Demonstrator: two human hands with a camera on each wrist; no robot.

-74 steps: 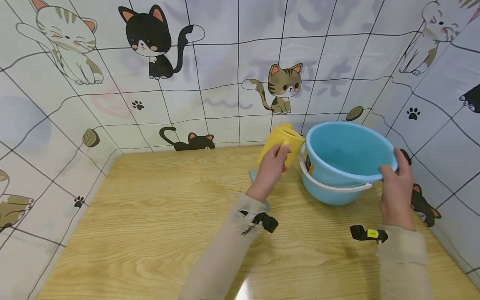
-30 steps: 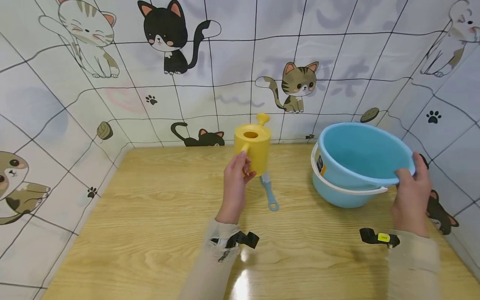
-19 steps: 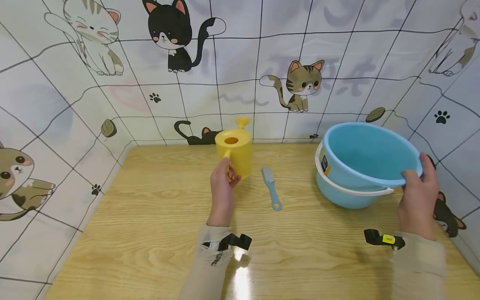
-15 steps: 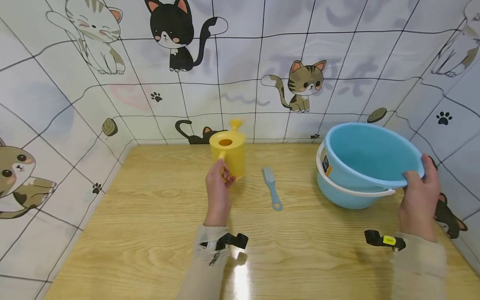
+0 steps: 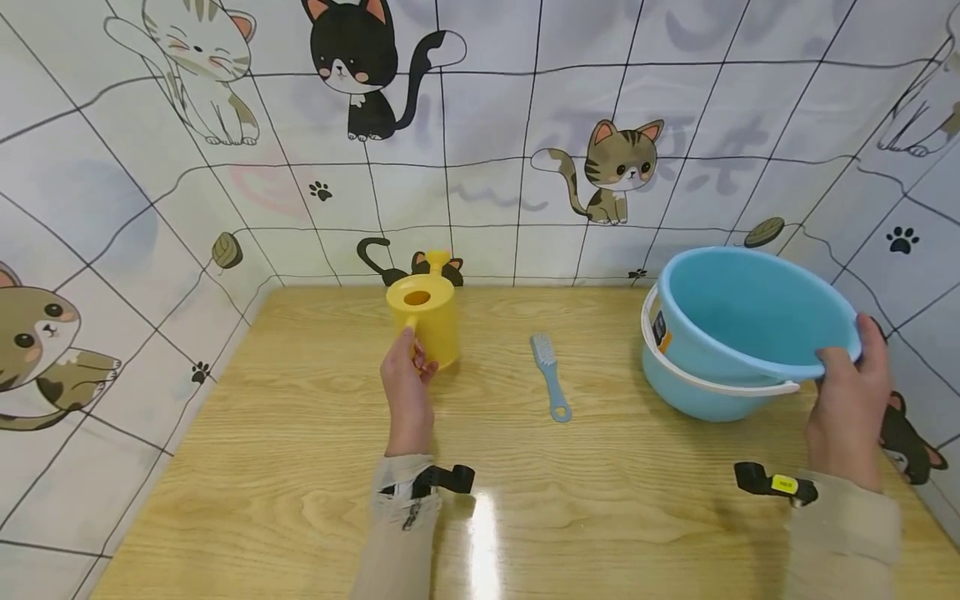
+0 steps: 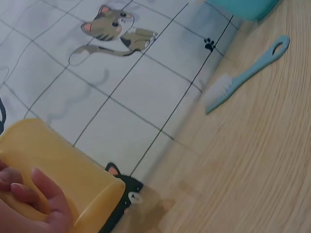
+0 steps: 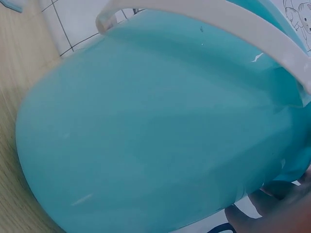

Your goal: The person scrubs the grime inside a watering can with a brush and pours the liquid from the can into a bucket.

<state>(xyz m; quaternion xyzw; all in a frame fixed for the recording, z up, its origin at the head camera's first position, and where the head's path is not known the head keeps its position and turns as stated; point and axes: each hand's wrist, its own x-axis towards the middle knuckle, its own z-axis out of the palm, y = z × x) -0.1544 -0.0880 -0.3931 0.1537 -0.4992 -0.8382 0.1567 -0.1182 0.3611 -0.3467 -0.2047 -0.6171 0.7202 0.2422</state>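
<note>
My left hand (image 5: 408,387) grips the handle of a yellow watering can (image 5: 438,329), which is upright at the left of centre near the back wall. In the left wrist view my curled fingers show against the watering can (image 6: 58,160); its base appears close above the table, with a shadow beside it. On the right, my right hand (image 5: 851,400) holds the rim of a light blue bucket (image 5: 720,400), thumb over the edge. The bucket tilts slightly, its white handle hanging down in front. In the right wrist view the bucket (image 7: 146,126) fills most of the picture.
A blue brush (image 5: 551,379) with pale bristles lies on the wooden table (image 5: 300,467) between the watering can and the bucket. Behind the table stands a wall (image 5: 495,125) printed with cats; similar sheets close off the left and right sides.
My left hand has carried the watering can leftward, from beside the bucket past the brush, and lower. The brush has come into full view. My right hand keeps its grip on the bucket.
</note>
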